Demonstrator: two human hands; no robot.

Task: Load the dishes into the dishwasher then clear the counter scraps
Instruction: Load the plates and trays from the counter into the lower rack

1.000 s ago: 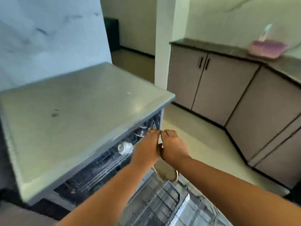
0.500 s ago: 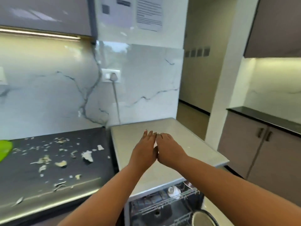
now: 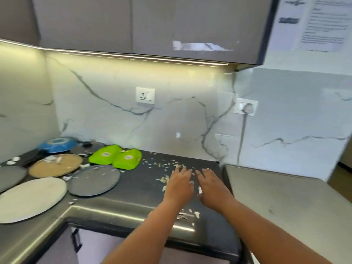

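My left hand (image 3: 180, 184) and my right hand (image 3: 212, 187) hover side by side, fingers straight and empty, over pale scraps (image 3: 163, 164) scattered on the dark counter (image 3: 141, 187). More scraps (image 3: 187, 214) lie near the counter's front edge. To the left lie a white plate (image 3: 28, 199), a dark grey plate (image 3: 93, 180), a tan plate (image 3: 55, 164) and part of another grey plate (image 3: 9, 176). Behind them sit a blue bowl (image 3: 57, 144), a glass pot lid (image 3: 87, 147) and two green dishes (image 3: 116, 156). The dishwasher's inside is out of view.
The dishwasher's grey top (image 3: 285, 206) adjoins the counter on the right. A marble backsplash with a socket (image 3: 145, 95) and a plugged-in socket (image 3: 246, 107) stands behind. Wall cabinets (image 3: 152, 25) hang overhead. A cabinet handle (image 3: 76, 241) shows below the counter.
The view has swung left from the open dishwasher to the counter. Both hands moved left from above the dishwasher top to above the scraps and spread slightly apart.
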